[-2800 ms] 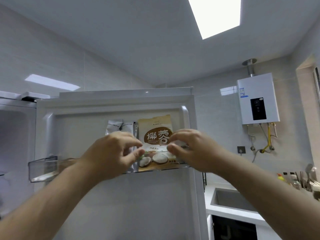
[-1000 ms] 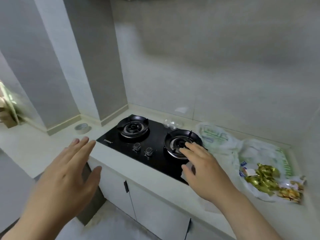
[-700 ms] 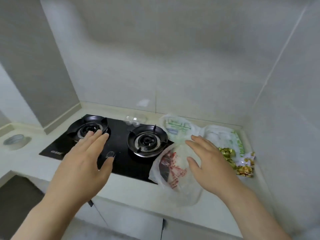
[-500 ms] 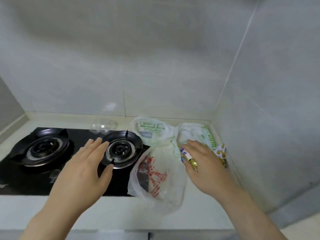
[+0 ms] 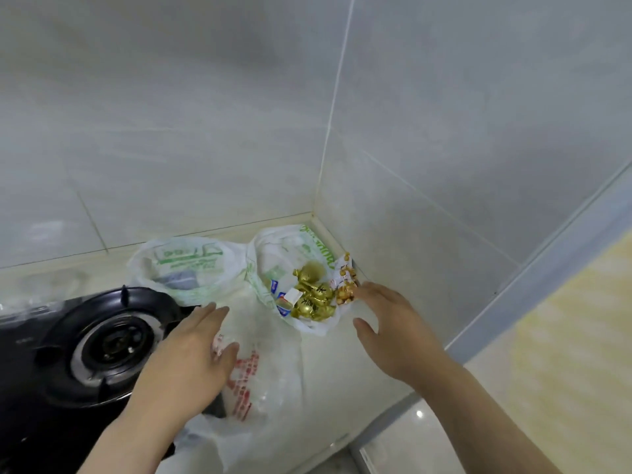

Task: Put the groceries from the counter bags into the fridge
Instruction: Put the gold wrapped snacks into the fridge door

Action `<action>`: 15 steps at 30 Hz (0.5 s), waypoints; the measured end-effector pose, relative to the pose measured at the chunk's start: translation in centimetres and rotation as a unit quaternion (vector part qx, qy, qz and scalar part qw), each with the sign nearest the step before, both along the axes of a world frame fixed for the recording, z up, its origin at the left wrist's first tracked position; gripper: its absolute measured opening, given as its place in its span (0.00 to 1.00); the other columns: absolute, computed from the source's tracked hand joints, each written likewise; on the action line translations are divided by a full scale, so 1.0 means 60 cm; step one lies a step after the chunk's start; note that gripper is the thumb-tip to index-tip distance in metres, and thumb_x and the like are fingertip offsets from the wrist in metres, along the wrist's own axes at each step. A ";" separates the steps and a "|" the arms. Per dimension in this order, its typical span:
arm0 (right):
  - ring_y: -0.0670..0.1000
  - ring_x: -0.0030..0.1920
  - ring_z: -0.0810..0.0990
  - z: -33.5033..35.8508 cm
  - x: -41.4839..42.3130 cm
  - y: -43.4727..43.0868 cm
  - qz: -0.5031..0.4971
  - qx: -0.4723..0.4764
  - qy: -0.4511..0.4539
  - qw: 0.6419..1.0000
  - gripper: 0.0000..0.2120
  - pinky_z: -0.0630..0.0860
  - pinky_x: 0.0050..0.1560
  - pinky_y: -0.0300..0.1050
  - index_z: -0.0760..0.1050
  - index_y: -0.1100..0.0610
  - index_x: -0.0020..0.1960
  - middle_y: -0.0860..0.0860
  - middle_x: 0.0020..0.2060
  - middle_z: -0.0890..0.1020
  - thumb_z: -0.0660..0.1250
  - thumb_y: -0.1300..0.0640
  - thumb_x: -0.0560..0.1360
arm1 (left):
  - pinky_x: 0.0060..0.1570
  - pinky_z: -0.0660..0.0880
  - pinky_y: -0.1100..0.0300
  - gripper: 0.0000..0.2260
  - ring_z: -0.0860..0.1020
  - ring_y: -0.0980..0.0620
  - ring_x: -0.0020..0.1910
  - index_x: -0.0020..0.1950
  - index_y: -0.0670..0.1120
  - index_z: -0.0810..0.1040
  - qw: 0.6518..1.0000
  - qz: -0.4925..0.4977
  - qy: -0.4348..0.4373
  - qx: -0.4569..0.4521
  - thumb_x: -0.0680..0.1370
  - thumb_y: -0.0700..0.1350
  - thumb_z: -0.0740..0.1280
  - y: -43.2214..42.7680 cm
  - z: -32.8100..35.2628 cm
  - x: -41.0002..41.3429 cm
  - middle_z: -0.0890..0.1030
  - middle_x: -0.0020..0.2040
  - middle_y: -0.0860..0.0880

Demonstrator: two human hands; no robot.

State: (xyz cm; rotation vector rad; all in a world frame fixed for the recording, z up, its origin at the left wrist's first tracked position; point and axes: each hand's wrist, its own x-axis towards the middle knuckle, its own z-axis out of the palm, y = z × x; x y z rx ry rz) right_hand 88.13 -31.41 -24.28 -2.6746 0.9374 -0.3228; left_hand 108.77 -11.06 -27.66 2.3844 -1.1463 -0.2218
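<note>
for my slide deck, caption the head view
Left hand over a red-printed bag, right hand beside gold-wrapped sweets.

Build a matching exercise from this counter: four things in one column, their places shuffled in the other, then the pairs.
Things
1. gold-wrapped sweets
2. gas burner
3. red-printed bag
4. bag holding a grey packet

Places
a. beneath the left hand
b. far left, on the black hob
c. in the open bag nearest the right hand
d. just behind the gas burner

Pairs: 1-c, 2-b, 3-a, 4-d
</note>
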 end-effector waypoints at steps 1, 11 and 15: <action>0.46 0.73 0.62 -0.006 -0.003 -0.005 -0.005 0.003 0.008 1.000 0.23 0.54 0.67 0.32 0.65 0.49 0.75 0.44 0.73 0.67 0.62 0.53 0.80 | 0.72 0.58 0.58 0.28 0.61 0.52 0.75 0.75 0.48 0.66 1.000 -0.010 0.009 0.000 0.76 0.50 0.68 -0.015 -0.005 0.001 0.65 0.76 0.49; 0.49 0.69 0.67 -0.071 0.016 -0.095 0.017 0.052 0.037 0.998 0.23 0.64 0.68 0.41 0.66 0.50 0.74 0.45 0.70 0.70 0.62 0.52 0.79 | 0.70 0.55 0.64 0.25 0.60 0.56 0.75 0.76 0.53 0.63 0.996 -0.052 0.053 0.057 0.79 0.54 0.63 -0.132 -0.056 -0.010 0.61 0.77 0.54; 0.50 0.67 0.69 -0.104 0.040 -0.147 0.035 0.073 0.041 0.996 0.22 0.69 0.65 0.44 0.68 0.52 0.72 0.46 0.67 0.72 0.63 0.52 0.78 | 0.71 0.55 0.64 0.26 0.60 0.55 0.75 0.76 0.50 0.63 0.992 -0.053 0.078 0.089 0.78 0.53 0.63 -0.174 -0.097 -0.008 0.62 0.77 0.50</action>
